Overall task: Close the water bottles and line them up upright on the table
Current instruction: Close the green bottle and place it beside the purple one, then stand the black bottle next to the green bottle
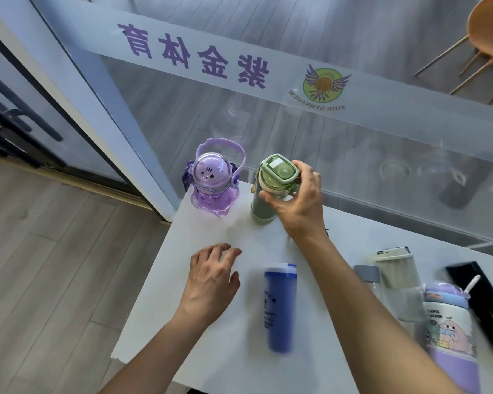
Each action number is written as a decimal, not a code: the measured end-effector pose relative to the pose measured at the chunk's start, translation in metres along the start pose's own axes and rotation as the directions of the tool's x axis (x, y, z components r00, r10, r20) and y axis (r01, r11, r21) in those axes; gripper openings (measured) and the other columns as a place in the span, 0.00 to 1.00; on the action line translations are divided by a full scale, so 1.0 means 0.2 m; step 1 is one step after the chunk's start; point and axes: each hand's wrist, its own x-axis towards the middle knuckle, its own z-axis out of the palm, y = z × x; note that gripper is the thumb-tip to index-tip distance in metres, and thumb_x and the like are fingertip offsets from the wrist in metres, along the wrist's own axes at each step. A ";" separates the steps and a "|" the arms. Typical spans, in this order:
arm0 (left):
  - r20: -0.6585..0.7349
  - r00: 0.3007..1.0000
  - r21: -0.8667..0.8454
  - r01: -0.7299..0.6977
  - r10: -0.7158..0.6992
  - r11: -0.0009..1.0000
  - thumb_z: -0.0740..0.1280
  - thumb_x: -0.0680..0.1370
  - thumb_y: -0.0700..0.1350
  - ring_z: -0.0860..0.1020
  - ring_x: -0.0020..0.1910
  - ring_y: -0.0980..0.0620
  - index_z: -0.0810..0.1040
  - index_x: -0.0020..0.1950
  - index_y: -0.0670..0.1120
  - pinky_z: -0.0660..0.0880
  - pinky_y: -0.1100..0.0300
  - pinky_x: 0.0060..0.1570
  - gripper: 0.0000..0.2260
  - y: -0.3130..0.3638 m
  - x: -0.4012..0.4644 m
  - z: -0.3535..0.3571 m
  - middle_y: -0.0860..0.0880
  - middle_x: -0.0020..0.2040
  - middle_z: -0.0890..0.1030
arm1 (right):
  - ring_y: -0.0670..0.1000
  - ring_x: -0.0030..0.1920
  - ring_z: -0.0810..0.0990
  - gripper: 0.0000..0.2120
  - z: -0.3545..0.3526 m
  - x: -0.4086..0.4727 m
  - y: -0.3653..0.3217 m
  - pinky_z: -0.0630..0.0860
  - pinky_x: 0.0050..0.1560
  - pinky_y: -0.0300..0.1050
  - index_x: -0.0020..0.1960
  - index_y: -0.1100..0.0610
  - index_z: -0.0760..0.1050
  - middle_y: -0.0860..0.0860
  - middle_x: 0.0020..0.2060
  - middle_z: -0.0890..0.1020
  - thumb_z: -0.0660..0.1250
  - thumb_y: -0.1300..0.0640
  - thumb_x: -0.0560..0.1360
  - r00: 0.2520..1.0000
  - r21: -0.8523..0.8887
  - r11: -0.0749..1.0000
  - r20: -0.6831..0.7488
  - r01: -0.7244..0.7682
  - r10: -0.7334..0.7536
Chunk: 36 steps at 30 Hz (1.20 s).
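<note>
I see the tall pale green plastic bottle standing upright at the far part of the white matte table, its long axis vertical and its rounded square lid pointing up to the camera. My right hand is closed around the top of this green bottle: the thumb is at the near side under the lid and the fingers wrap the right side of the lid. The lid looks glossy and lies flat on the neck.

Just left of the green bottle, not touching it, stands the purple translucent bottle shaped like a small astronaut animal, also upright, with a clear dome on top and a lilac carrying handle arched over it.

Nearer to me than the green bottle, the blue cylindrical plastic bottle with a white band at its cap lies on its side on the table; its long axis runs from far to near and the cap end points away from me. It is a little blurred.

My left hand is left of the blue bottle, low over the table, fingers loosely spread and half curled, holding nothing.

To the near right of the green bottle I see a grey-capped clear bottle, a beige ribbed bottle and a lilac bottle with a cartoon print and a straw.
</note>
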 end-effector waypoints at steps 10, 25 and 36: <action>0.142 0.986 -0.052 -0.075 0.082 0.996 0.64 0.73 0.57 0.74 0.62 0.45 0.70 0.68 0.55 0.68 0.52 0.62 0.24 0.25 -0.11 0.15 0.50 0.65 0.76 | 0.60 0.66 0.72 0.42 -0.20 -0.16 0.39 0.70 0.65 0.53 0.74 0.53 0.64 0.57 0.65 0.72 0.78 0.45 0.65 0.898 -0.422 0.824 0.046 -0.379 0.437; 0.330 0.934 -0.004 -0.140 0.134 0.990 0.65 0.75 0.59 0.52 0.76 0.45 0.46 0.78 0.63 0.53 0.52 0.72 0.38 0.37 -0.19 0.30 0.51 0.81 0.40 | 0.62 0.59 0.76 0.34 -0.23 -0.21 0.52 0.75 0.58 0.53 0.62 0.56 0.69 0.55 0.58 0.80 0.76 0.42 0.64 0.853 -0.435 0.770 0.011 -0.467 0.522; 0.300 0.945 -0.031 -0.123 0.126 0.992 0.66 0.73 0.57 0.55 0.76 0.45 0.49 0.79 0.62 0.56 0.54 0.71 0.38 0.37 -0.20 0.31 0.52 0.81 0.42 | 0.52 0.55 0.77 0.33 -0.39 -0.04 0.35 0.74 0.51 0.40 0.64 0.49 0.67 0.49 0.57 0.77 0.78 0.51 0.64 0.941 -0.002 0.945 -0.092 -0.327 0.326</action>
